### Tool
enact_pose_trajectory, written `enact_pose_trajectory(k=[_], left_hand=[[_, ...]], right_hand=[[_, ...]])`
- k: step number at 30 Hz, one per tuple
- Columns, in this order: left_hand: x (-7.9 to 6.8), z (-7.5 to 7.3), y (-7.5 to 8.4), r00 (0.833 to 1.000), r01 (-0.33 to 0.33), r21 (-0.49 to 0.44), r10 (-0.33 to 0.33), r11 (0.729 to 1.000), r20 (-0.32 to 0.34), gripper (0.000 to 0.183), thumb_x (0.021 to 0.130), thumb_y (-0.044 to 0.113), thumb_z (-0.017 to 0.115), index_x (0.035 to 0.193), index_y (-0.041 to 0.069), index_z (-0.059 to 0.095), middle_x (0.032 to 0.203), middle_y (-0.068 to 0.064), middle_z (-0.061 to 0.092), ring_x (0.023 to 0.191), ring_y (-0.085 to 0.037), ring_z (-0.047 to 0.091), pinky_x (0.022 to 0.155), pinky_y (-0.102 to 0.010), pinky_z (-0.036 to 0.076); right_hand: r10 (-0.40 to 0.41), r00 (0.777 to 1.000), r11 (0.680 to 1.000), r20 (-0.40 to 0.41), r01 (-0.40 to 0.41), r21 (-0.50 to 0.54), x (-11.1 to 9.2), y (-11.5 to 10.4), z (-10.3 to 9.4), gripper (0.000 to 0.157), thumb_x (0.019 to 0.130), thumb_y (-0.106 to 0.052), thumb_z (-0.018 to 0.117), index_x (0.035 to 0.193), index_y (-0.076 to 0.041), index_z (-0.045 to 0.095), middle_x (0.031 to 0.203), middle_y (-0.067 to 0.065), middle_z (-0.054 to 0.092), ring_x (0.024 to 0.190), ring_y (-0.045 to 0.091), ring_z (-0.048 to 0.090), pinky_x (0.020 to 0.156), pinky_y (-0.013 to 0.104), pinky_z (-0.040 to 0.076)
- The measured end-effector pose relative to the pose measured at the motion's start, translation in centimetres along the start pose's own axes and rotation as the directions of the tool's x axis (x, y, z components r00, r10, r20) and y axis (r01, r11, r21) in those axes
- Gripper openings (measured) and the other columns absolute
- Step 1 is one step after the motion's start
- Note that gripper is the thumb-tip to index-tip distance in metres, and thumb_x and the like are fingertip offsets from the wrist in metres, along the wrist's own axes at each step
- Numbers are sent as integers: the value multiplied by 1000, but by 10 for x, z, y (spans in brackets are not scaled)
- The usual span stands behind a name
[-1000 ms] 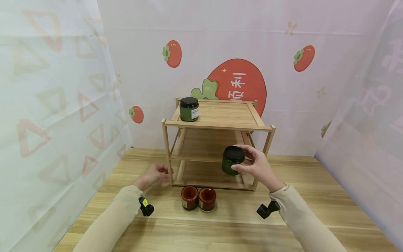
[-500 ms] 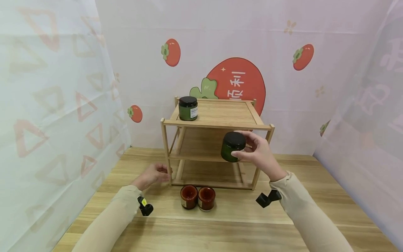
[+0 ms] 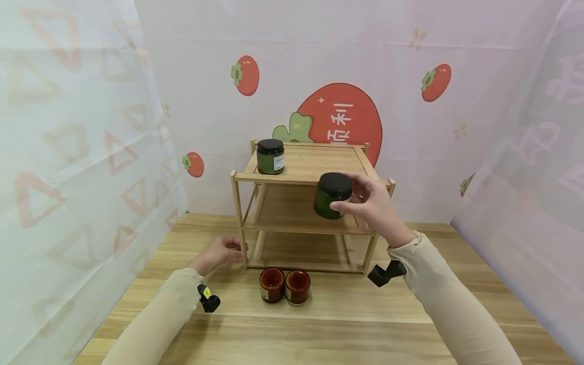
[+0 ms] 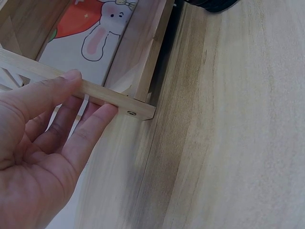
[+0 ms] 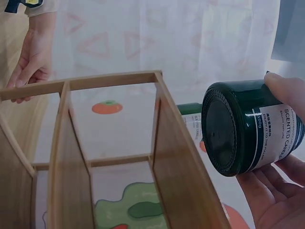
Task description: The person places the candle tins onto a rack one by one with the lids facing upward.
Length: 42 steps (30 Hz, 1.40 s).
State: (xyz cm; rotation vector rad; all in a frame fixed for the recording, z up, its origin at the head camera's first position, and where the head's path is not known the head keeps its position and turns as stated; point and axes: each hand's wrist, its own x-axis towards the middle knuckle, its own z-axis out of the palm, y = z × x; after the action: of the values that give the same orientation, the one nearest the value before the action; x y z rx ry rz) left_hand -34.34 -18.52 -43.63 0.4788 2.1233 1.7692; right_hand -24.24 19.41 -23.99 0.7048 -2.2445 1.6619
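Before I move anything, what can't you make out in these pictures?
Head: print on the label of the upper jar, too small to read.
Head: how far the right hand wraps behind the held jar, which hides it.
Left wrist: a dark object, cut off by the top edge.
Right wrist: the upper jar's lower part, hidden by the rack.

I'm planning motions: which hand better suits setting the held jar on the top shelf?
The right hand, probably: it holds the green jar near the top shelf; the left hand grips a rack leg.
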Motion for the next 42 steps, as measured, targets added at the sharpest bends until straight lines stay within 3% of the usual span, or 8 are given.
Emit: enact_pose_trajectory(k=[15,26,32,42], left_hand=[[2,-2,-1,1000,1,-13,-1,1000,8,33,87,-5,64,115,-15,51,118,-33,55,95,-20,64,89,-33,58],[1,-2,-1,1000,-6,-10,6,1000,16,33,87,-6,63,117,-16,51,123,-38,51,98,-23,64,90,-35,58],[1,-2,-1,1000,-5,-4,5,1000,17,32,88,-6,62,117,-16,51,123,-38,51,100,-25,64,91,-37,57],[2,-2,-2,1000,-7,-17,7,1000,14,31,87,-7,62,114,-16,52,123,-38,51,99,-23,64,91,-37,57]], right_hand=[[-27,999,999,-33,27,-26,33,-28,0,59,78,-12,81,132,-10,57,127,9,61,109,11,64,84,21,58],[45,997,993,-57,-50,-105,56,-35,6,62,77,-23,83,132,-20,57,124,3,63,107,13,63,85,27,55],[45,997,994,-69,-52,-98,69,-37,8,58,77,-24,82,130,-20,59,120,3,64,107,13,63,93,34,50],[75,994,994,-78,-81,-79,86,-40,8,58,76,-25,83,130,-23,59,117,3,67,105,13,64,93,35,50]])
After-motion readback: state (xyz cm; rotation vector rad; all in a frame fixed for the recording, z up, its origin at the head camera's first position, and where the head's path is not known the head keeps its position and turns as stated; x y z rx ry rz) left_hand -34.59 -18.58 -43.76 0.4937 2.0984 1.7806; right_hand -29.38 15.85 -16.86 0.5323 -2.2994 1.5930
